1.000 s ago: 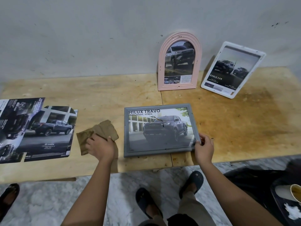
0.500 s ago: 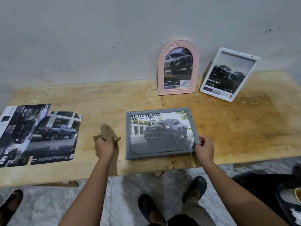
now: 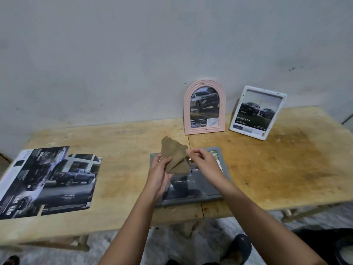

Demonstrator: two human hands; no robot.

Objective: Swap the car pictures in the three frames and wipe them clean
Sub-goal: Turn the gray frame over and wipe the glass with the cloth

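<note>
A grey frame (image 3: 223, 169) with a car picture lies flat on the wooden table (image 3: 286, 159), largely hidden by my hands. Above it I hold a brown cloth (image 3: 174, 155) with both hands: my left hand (image 3: 159, 173) grips its lower left part and my right hand (image 3: 202, 159) pinches its right edge. A pink arched frame (image 3: 204, 108) and a white frame (image 3: 257, 112), each with a car picture, lean against the wall behind.
Two loose car pictures (image 3: 47, 178) lie overlapping at the table's left end. The grey wall runs along the table's back. The marble floor and my sandalled foot (image 3: 238, 249) show below the front edge.
My left hand lifted the cloth from the table and brought it over the grey frame. My right hand let go of the frame's corner and took the cloth's edge.
</note>
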